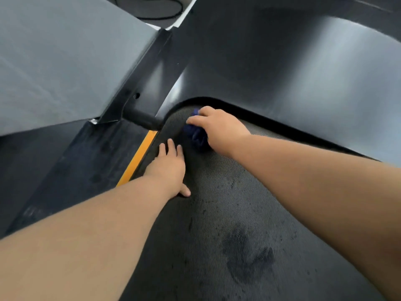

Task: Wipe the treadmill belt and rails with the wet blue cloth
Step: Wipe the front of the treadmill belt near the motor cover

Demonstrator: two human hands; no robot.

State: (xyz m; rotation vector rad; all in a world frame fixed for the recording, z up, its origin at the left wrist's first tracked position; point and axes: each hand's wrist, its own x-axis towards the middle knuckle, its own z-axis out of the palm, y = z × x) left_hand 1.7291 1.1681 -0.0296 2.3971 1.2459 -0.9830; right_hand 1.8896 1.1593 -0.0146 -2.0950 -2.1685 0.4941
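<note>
The textured black treadmill belt fills the lower middle of the view, with dark wet patches near its centre. My right hand grips a bunched dark blue cloth and presses it on the belt's far left corner, close to the motor cover. My left hand lies flat on the belt's left edge, fingers straight, just short of the cloth. The left side rail is black with an orange stripe along the belt.
A glossy black motor cover curves round the belt's far end. A black upright post rises from the left rail at a bracket. Grey floor lies to the left, and a black cable lies at the top.
</note>
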